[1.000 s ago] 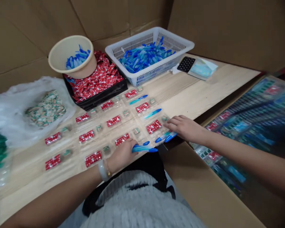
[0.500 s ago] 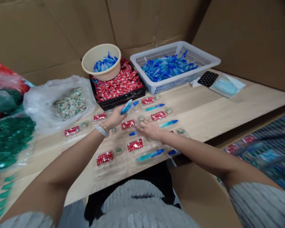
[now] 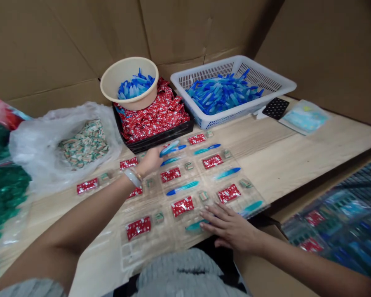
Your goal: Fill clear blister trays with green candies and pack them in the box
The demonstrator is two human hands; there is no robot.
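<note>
Clear plastic blister trays (image 3: 148,243) lie in rows on the wooden table (image 3: 284,152), each pocket set holding a red sachet (image 3: 182,206) and a small green packet (image 3: 159,216). Several also hold a blue toothbrush-like piece (image 3: 183,188). My left hand (image 3: 151,160) is closed on a few blue pieces (image 3: 172,147) over the far row. My right hand (image 3: 230,227) lies flat with fingers spread on the near tray, fingertips by a teal piece (image 3: 194,225).
A beige bowl (image 3: 128,84) of blue pieces sits on a black tray of red sachets (image 3: 156,115). A white basket (image 3: 235,88) holds more blue pieces. A plastic bag of green packets (image 3: 80,142) lies left. Cardboard walls stand behind; a box of packed goods (image 3: 343,218) is right.
My right hand has drawn back from the middle row to the near tray edge. My left hand stays over the far row with the blue pieces. The view shifted slightly.
</note>
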